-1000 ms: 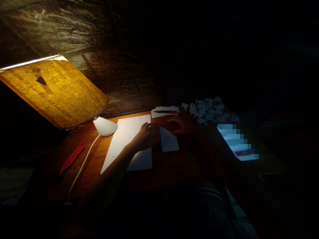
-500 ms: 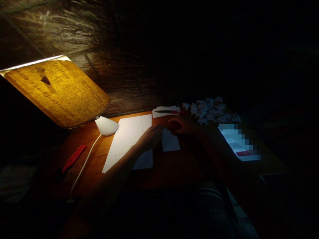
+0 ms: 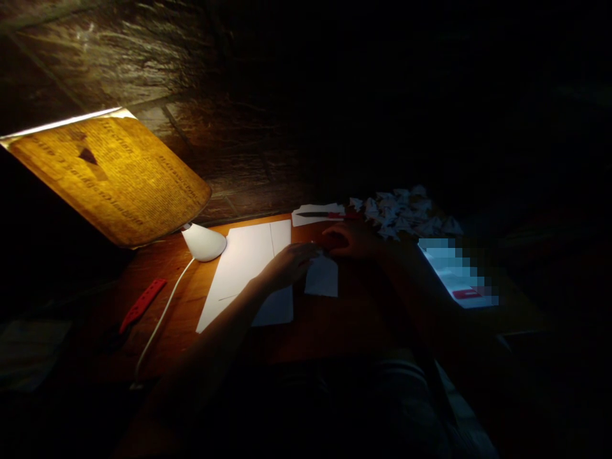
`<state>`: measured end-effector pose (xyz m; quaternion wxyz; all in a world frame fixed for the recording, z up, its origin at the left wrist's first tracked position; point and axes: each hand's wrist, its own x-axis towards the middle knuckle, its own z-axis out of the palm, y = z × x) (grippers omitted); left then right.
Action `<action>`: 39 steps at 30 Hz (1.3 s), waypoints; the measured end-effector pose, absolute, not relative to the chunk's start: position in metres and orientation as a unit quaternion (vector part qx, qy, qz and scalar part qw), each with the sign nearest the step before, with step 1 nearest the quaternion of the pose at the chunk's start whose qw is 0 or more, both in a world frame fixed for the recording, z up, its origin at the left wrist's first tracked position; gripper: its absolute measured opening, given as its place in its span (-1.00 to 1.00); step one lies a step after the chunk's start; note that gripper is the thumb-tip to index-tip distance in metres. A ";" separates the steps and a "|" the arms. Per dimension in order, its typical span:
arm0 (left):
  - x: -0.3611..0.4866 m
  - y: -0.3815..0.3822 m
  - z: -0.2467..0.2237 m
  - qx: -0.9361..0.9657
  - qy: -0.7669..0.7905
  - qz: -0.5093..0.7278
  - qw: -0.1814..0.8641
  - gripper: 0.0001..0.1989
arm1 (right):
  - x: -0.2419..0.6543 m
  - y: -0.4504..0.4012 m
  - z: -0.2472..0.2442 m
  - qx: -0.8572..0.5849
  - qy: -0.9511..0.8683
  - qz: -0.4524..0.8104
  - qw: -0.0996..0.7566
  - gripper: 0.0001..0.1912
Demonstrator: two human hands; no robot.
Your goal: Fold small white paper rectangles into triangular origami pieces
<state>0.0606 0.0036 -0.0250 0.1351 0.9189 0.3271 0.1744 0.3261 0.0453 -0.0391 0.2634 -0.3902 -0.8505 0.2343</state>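
A small white piece of paper lies on the wooden table between my hands, its top corners beneath my fingers. My left hand comes in over the large white sheets and has its fingers closed at the small paper's upper left edge. My right hand is curled at the paper's upper right, with thumb and fingers bent together on its top edge. Both sets of fingertips are dim, and the fine grip is hard to see.
A lamp with a printed shade and white base stands left, its cord running forward. A red tool lies near it. Behind are a knife on paper and many folded paper pieces. A lit screen is at right.
The small paper has turned slightly and shifted left and toward me. My left hand's fingers have flattened a little over its corner, and my right hand has barely moved.
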 end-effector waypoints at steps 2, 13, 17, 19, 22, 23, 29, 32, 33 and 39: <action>0.060 0.004 -0.026 0.921 0.309 0.184 0.146 -0.67 | 0.323 0.042 -0.037 -0.399 -0.845 0.228 0.275 -0.49; 0.058 0.002 -0.022 0.916 0.355 0.153 0.106 -0.70 | 0.304 0.027 -0.029 -0.462 -0.827 0.138 0.289 -0.66; 0.059 0.001 -0.020 0.919 0.359 0.139 0.086 -0.67 | 0.301 0.025 -0.027 -0.471 -0.827 0.118 0.286 -0.76; 0.060 0.001 -0.021 0.924 0.346 0.137 0.083 -0.66 | 0.300 0.025 -0.027 -0.469 -0.831 0.102 0.282 -0.81; 0.060 0.001 -0.022 0.936 0.308 0.143 0.096 -0.61 | 0.298 0.024 -0.029 -0.473 -0.833 0.088 0.272 -0.79; 0.061 0.001 -0.022 0.937 0.298 0.150 0.105 -0.59 | 0.298 0.024 -0.029 -0.475 -0.833 0.086 0.270 -0.77; 0.064 0.001 -0.021 0.933 0.280 0.177 0.142 -0.57 | 0.295 0.022 -0.023 -0.461 -0.850 0.062 0.249 -0.76; 0.064 0.002 -0.021 0.934 0.284 0.172 0.132 -0.58 | 0.294 0.020 -0.015 -0.446 -0.863 0.056 0.229 -0.80; 0.064 0.003 -0.021 0.934 0.287 0.169 0.128 -0.57 | 0.294 0.020 -0.013 -0.440 -0.867 0.056 0.225 -0.80; 0.065 0.002 -0.019 0.935 0.308 0.137 0.113 -0.56 | 0.297 0.020 -0.010 -0.428 -0.874 0.086 0.213 -0.75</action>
